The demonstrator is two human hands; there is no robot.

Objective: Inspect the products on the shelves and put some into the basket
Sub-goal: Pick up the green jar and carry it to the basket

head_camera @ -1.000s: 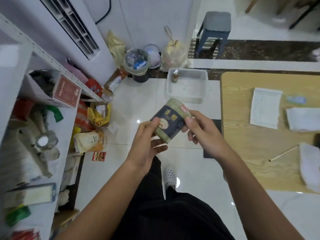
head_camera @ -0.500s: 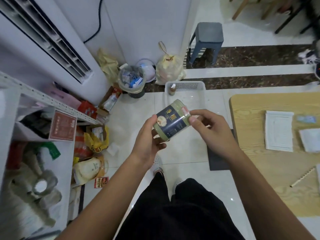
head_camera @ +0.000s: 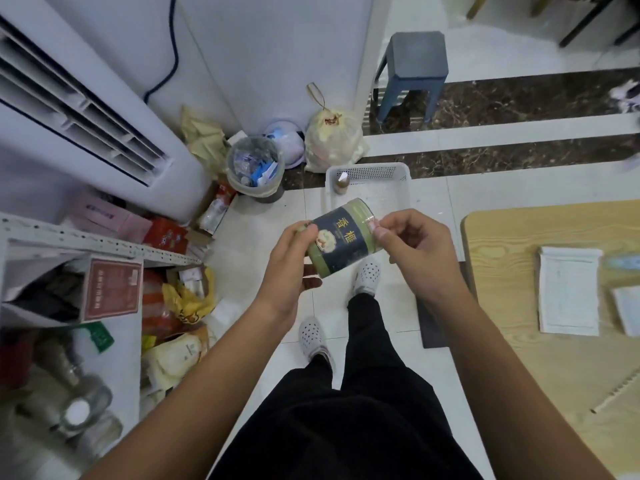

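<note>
Gripping the canister (head_camera: 341, 237) tilted between your left hand (head_camera: 289, 259) and right hand (head_camera: 412, 251), you stand over bare floor before the basket (head_camera: 401, 173).

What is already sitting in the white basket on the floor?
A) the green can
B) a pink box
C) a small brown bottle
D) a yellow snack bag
C: a small brown bottle stands in the near-left corner of the white basket; the green can is held in both hands.
</note>
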